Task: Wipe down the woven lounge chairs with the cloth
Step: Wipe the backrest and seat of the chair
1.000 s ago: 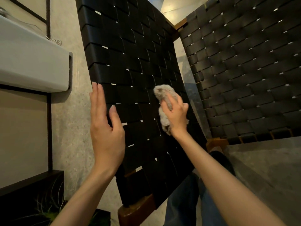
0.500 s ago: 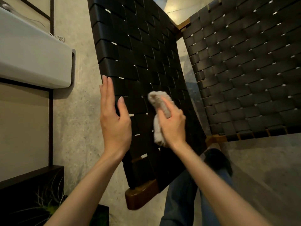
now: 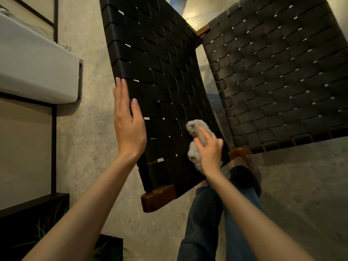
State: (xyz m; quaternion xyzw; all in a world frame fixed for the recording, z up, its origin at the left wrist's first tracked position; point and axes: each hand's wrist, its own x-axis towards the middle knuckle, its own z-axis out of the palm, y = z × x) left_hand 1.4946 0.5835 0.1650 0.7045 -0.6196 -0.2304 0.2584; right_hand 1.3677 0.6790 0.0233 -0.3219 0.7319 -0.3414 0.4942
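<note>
Wiping of the near woven lounge chair [image 3: 160, 63], in progress. The fluffy beige cloth [image 3: 194, 128] is bunched under the right hand [image 3: 210, 153], whose fingers curl over it and press it against the lower right part of the black weave, near the wooden frame corner [image 3: 158, 198]. The left hand [image 3: 130, 129] is held flat, fingers [image 3: 120, 95] straight and together, at the panel's left edge. The second woven chair [image 3: 282, 72] is untouched; cleaned areas cannot be distinguished, so most work is judged outstanding.
</note>
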